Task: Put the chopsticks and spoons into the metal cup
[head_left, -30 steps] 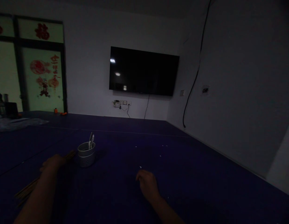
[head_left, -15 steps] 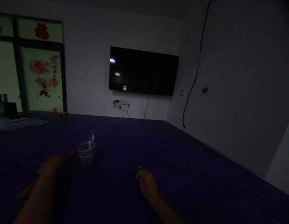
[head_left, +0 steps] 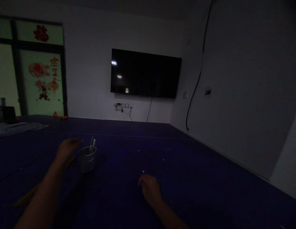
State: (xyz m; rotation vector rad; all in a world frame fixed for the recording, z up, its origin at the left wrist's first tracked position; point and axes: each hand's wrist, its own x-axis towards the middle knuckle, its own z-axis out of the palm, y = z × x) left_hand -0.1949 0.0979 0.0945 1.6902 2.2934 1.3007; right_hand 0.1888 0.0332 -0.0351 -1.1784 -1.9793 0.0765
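My left hand (head_left: 68,148) is raised just left of the grey cup (head_left: 87,163). Its fingers stretch toward the cup's rim, apart from it, with nothing visible in them. Upright in the cup stand a few slender, light-coloured items (head_left: 92,145), too dark to name. Beneath my left forearm lies a bundle of thin brown sticks (head_left: 26,195) on the dark blue tabletop (head_left: 119,190); the arm hides its middle. My right hand (head_left: 150,187) rests on the tabletop with its fingers curled in, and no object shows in it. A small white scrap (head_left: 143,171) lies just beyond its knuckles.
More white scraps (head_left: 163,159) are scattered farther off. Clear plastic wrapping (head_left: 21,128) and a black object (head_left: 9,114) are at the far left, near small orange items (head_left: 63,117). A television (head_left: 145,73) hangs on the back wall; a cable (head_left: 194,92) dangles at right.
My left hand has lifted off the stick bundle and moved forward and right toward the cup, leaving the sticks on the table. My right hand has stayed put. The view has shifted slightly.
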